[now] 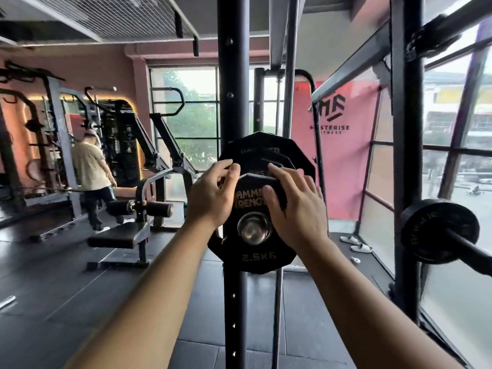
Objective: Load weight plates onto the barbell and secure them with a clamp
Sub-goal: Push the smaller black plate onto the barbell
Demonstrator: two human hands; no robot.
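Left hand (210, 198): bare, with the knuckles and faint tendon lines showing across its back.
Right hand (295, 209): bare too, broad across the back, knuckles lightly creased.
Fingers (279, 174): slim, with short-trimmed nails where a nail shows; the tips are slightly blurred.
Left forearm (149, 288): uncovered from the wrist down to the lower edge of the view, slender and smooth, looking wider toward the camera.
Right forearm (372, 302): uncovered in the same way, the wrist bone a small bump on its outer side.
Wrists: bare on both arms.
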